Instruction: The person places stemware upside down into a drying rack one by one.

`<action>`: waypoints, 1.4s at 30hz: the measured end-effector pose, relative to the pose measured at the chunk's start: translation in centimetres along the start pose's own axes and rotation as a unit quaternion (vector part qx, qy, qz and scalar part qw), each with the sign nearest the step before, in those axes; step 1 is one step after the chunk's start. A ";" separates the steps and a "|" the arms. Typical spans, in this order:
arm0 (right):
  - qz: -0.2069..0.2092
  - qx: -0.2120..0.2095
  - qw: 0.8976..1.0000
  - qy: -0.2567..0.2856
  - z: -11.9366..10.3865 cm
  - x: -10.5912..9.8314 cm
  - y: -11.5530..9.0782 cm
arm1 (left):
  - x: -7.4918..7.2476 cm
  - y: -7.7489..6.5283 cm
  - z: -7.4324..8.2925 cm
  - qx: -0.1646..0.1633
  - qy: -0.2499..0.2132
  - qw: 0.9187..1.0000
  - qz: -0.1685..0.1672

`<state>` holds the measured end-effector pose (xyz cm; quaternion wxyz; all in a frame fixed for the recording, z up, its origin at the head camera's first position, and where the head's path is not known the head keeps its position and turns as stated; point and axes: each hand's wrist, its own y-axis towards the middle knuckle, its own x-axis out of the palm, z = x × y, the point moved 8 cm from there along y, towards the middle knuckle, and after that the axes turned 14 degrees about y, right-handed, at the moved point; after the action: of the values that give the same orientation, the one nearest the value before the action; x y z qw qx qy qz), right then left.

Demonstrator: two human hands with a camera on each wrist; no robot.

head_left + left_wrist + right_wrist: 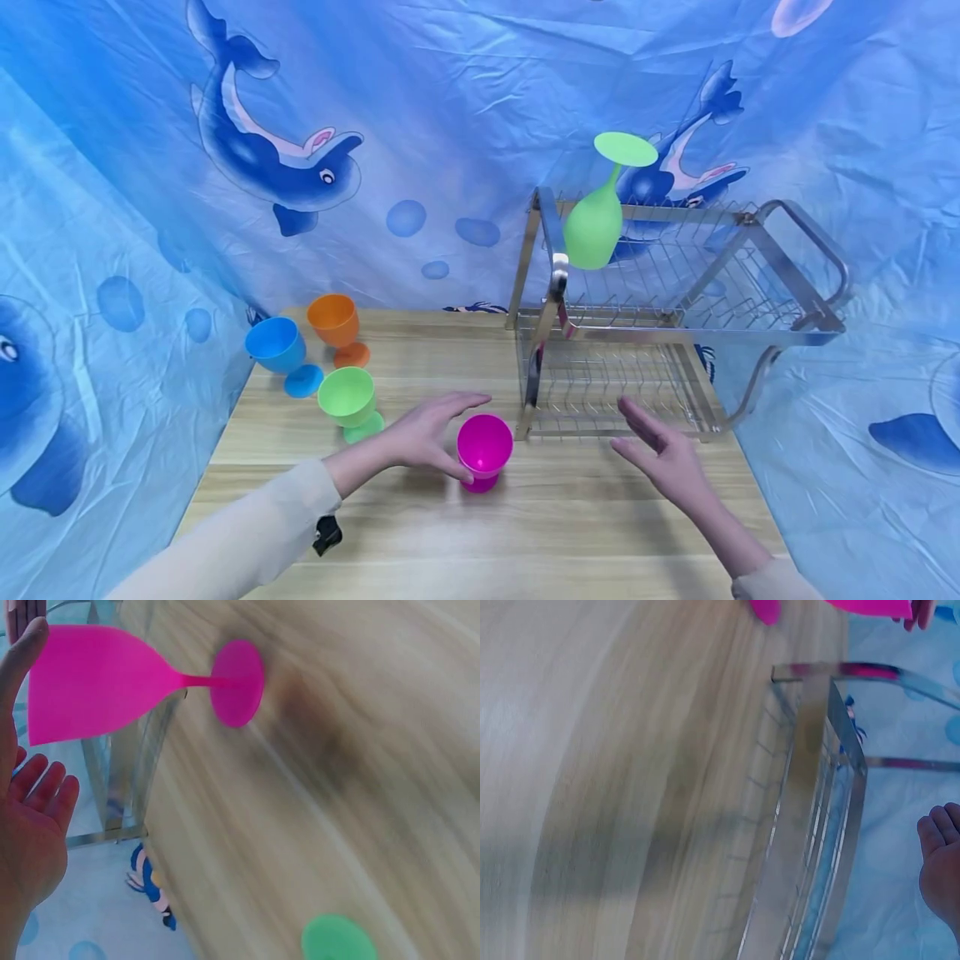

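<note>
A magenta plastic goblet stands upright on the wooden table, its stem and round foot showing in the left wrist view. My left hand is at its left side with fingers spread and the thumb in front of the cup; whether skin touches it I cannot tell. To the right, my right hand hovers before the metal rack, fingers extended and holding nothing. On the rack's upper tier, at its left end, a light green goblet sits upside down, foot upward.
At the table's left stand a blue goblet, an orange goblet and a green goblet, all upright. The two-tier metal rack occupies the back right. Blue dolphin-print curtains hang round the table.
</note>
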<state>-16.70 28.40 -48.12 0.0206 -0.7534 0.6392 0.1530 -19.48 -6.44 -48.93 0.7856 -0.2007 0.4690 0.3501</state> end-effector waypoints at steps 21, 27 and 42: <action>-0.082 -0.012 0.996 0.024 -0.6 6.1 0.7 | -1.7 -2.4 -0.8 -0.073 -0.172 0.981 0.057; -0.130 -0.026 0.991 0.017 -1.7 8.2 1.0 | -4.9 -4.3 -1.4 -0.097 -0.254 0.958 0.095; -0.205 -0.122 0.971 -0.032 -6.5 15.7 4.4 | -9.1 -5.3 0.0 -0.075 -0.291 0.944 0.138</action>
<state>-17.50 11.16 -45.25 -0.0202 -0.8597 0.4469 0.2465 -18.47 -13.30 -41.04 0.8145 -0.0818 0.2158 0.5323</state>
